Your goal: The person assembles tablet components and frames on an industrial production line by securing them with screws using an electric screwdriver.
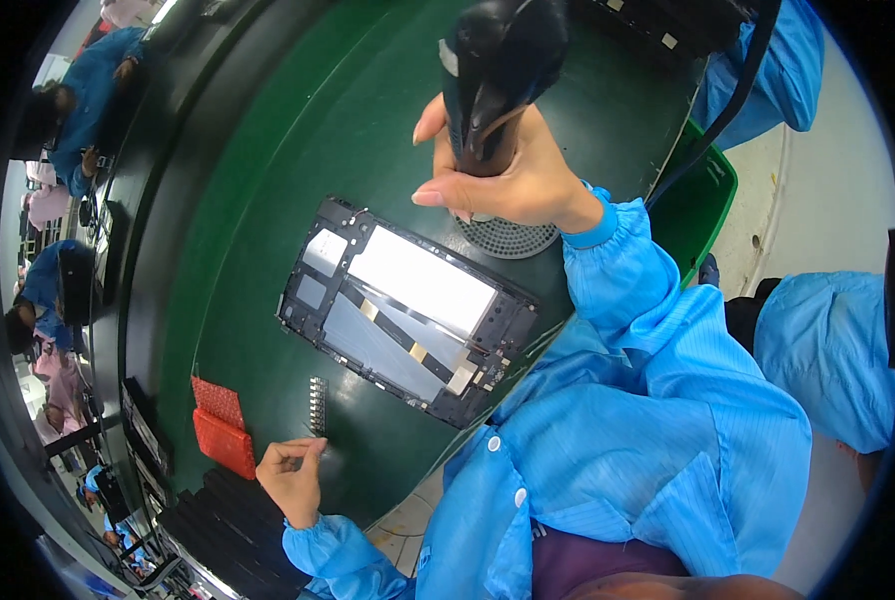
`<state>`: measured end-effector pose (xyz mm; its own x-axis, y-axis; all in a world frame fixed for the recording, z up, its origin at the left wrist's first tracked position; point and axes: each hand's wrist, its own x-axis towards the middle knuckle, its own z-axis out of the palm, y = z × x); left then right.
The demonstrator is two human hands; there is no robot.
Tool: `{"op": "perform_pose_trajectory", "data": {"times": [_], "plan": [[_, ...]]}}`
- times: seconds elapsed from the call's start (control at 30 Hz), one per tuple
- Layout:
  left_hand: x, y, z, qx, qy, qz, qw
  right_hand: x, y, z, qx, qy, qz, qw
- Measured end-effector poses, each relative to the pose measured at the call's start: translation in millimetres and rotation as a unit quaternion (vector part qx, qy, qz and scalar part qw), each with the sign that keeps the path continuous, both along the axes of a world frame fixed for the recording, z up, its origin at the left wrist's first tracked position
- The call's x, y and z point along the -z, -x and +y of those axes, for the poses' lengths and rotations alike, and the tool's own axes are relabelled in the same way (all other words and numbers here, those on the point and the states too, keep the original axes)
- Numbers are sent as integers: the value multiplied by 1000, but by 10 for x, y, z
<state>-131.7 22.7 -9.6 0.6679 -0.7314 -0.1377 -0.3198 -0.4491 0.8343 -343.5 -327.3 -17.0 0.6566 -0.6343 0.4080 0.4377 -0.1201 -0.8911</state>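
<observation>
My right hand [513,185] is wrapped round the handle of a bulky black hand tool [503,80], raised over the far part of the table. Below it lies an opened tablet [408,310] with a black frame, a bright white panel, grey panels and flat cables, slanted on the green table. Partly hidden under my right hand is a round grey perforated disc [513,238]. My left hand [293,480] has thumb and fingers pinched together at the near end of a narrow strip of small pieces [318,405]; what lies between the fingertips is too small to make out.
A red bubble-wrap pouch [224,430] lies left of the strip. Stacked black parts [233,530] stand at the near left. A green bin [703,200] is beyond the table's right edge. A black cable [733,105] hangs at the upper right. People in blue work nearby.
</observation>
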Motion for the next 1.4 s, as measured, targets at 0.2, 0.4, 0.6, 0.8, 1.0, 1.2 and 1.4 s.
{"op": "perform_pose_trajectory", "data": {"times": [0.2,0.4,0.6,0.8,1.0,1.2,1.4], "plan": [[66,107,-83,28,-3,-32,999,19,-20,-13,-13,2,9,1000],[98,235,-216,-92,8,49,995,55,-19,-20,-14,6,10,1000],[289,314,-220,-67,145,-13,987,3,-73,58,-11,11,20,1000],[456,115,-276,-113,165,-25,979,-267,-212,185,38,119,-40,991],[491,60,-350,-148,215,48,964,-522,-1026,935,-113,83,-44,989],[600,81,-401,-138,249,87,955,-323,-1425,1212,-191,30,46,980],[573,75,-423,-149,266,118,945,-310,-1468,1246,-171,75,62,980]]}}
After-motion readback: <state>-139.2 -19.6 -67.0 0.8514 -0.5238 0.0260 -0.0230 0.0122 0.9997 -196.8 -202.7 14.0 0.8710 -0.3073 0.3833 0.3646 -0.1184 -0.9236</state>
